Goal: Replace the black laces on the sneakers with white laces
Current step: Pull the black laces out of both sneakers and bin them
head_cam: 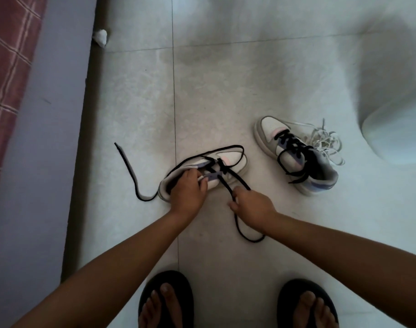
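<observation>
Head view: left hand (187, 192) grips the sneaker (203, 172), right hand (252, 205) pinches its black lace (228, 183); tugging sideways could snag it.

Single head-worn view, steeply downward and forward over a tiled floor (226, 79), close above outstretched forearms.
</observation>
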Action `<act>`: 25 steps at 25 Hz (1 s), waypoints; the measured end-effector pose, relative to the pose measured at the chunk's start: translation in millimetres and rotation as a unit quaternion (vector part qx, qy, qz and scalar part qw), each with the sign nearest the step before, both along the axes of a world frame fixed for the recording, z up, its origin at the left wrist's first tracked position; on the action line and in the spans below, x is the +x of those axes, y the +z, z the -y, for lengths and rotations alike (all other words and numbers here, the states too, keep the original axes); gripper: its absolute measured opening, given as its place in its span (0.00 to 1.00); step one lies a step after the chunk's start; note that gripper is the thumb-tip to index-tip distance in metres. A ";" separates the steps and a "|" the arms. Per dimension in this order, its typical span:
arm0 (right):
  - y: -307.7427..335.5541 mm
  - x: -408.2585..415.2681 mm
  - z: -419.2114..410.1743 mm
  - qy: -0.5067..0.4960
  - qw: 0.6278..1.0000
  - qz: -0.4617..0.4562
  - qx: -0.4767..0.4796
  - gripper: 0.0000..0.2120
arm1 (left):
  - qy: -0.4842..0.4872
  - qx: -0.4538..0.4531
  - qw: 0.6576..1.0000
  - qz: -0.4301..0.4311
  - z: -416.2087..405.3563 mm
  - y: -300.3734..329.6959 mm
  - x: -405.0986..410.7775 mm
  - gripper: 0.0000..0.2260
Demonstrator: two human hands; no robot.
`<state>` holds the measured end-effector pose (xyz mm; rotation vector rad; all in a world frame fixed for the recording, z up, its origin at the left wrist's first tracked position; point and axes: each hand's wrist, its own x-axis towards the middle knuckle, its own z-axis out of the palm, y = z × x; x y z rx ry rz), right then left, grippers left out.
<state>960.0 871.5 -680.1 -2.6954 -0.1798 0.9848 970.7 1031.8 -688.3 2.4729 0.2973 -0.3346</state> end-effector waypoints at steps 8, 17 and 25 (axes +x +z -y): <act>-7.5 30.5 -25.6 -0.082 0.988 0.056 0.119 0.07 | 0.018 0.006 1.000 0.005 1.9 -2.2 -3.0 0.08; -6.7 -11.7 16.0 0.330 0.910 -0.156 -0.198 0.16 | -0.011 0.027 0.999 0.017 1.0 -0.8 -4.3 0.09; 6.7 -15.4 14.1 0.322 0.878 -0.277 -0.220 0.10 | 0.041 0.025 0.998 -0.038 -1.2 10.7 -2.8 0.11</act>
